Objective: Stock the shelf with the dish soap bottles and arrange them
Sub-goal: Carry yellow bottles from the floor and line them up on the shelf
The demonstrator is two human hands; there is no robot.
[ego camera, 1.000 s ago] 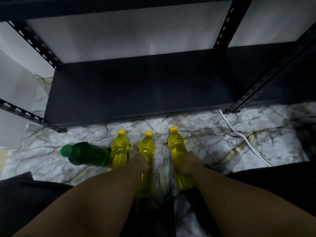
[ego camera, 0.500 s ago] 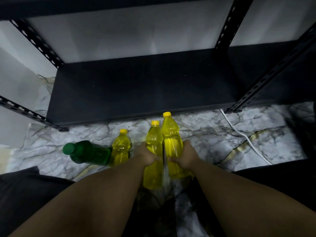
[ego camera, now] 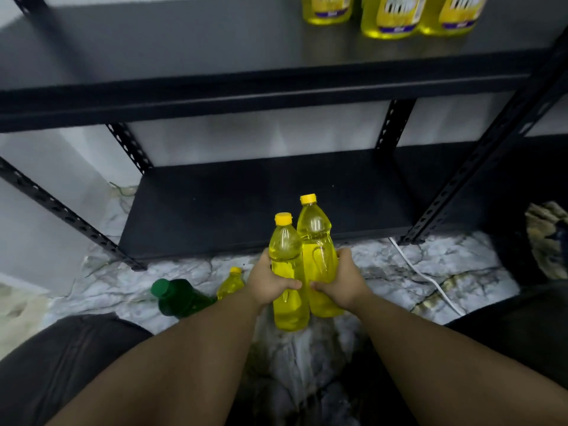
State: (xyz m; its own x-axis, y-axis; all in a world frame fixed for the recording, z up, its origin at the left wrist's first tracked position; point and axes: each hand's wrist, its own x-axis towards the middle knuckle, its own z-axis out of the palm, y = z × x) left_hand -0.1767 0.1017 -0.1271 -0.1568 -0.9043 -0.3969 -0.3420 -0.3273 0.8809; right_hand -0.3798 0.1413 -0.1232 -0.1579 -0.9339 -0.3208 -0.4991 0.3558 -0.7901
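Above the marble floor [ego camera: 399, 272], left hand [ego camera: 267, 284] grip wrapped round one yellow bottle [ego camera: 285, 262]; right hand [ego camera: 341, 284] grip round another [ego camera: 316, 241], bottles touching

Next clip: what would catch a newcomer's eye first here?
Two yellow bottles held side by side at centre, the left hand gripping one bottle and the right hand the other. Three more yellow bottles stand on the upper shelf; a green bottle waits on the floor.

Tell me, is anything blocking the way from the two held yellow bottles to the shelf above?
Nothing visible: left hand and right hand hold the two yellow bottles below the upper shelf, whose left part shows bare.
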